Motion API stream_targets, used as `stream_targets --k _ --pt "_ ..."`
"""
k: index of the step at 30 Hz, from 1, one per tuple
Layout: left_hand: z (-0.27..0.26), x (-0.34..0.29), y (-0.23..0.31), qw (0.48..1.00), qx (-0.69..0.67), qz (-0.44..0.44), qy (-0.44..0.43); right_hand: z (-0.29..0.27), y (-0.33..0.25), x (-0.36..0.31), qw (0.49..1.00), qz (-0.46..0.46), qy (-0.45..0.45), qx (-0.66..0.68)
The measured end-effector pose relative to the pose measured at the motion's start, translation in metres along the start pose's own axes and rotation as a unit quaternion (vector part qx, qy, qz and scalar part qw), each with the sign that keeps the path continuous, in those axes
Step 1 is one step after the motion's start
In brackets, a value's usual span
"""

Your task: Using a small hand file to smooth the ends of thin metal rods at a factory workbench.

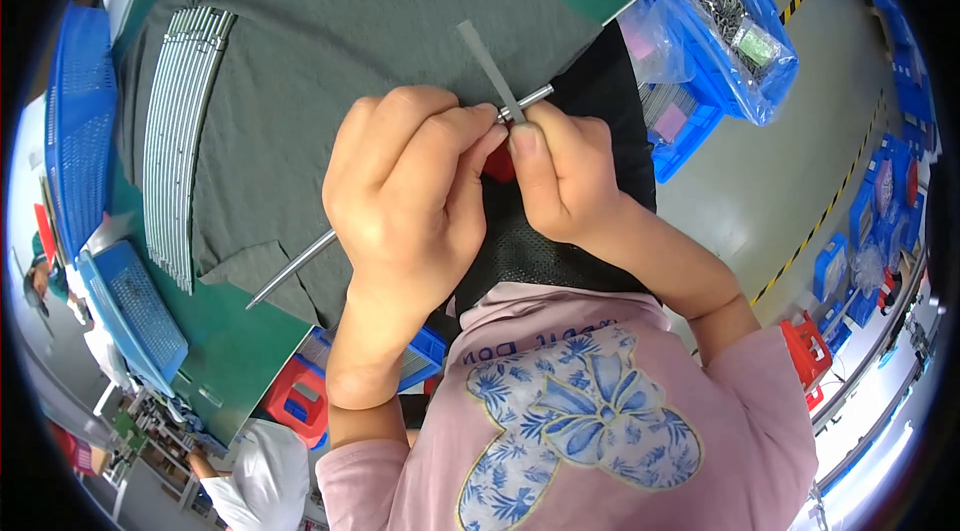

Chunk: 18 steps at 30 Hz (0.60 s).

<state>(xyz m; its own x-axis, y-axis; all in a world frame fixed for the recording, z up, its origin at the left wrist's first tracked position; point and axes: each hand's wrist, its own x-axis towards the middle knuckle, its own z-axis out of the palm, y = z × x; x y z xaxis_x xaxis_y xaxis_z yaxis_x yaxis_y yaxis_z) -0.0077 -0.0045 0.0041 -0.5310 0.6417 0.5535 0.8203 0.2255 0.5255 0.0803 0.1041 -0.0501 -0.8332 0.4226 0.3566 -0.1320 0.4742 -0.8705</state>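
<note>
Gripping the metal rod (295, 267) in the left hand (405, 171), we pinched the gray strip (489, 68) across it with the right hand (568, 169); steady, even pressure seemed best.

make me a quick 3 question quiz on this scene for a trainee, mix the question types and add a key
1. True or false: the flat grey strip crosses the single metal rod between the left hand and the right hand.

2. Multiple choice: where does the row of metal rods lie?
A) to the right of the right hand
B) to the left of the left hand
C) between the two hands

3. Fill in the blank: the plastic-lined blue bin at the upper right holds many small ____ parts.

Key: 1. True; 2. B; 3. metal
</note>
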Motion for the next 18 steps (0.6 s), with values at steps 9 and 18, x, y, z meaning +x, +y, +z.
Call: stream_targets --k 9,18 --pt "0.001 -0.002 0.000 1.000 -0.003 -0.001 0.014 -0.031 -0.037 0.017 0.979 0.152 -0.135 0.015" --pt "0.003 -0.001 0.000 1.000 -0.003 0.009 0.017 -0.031 -0.034 0.011 0.983 0.138 -0.119 -0.005"
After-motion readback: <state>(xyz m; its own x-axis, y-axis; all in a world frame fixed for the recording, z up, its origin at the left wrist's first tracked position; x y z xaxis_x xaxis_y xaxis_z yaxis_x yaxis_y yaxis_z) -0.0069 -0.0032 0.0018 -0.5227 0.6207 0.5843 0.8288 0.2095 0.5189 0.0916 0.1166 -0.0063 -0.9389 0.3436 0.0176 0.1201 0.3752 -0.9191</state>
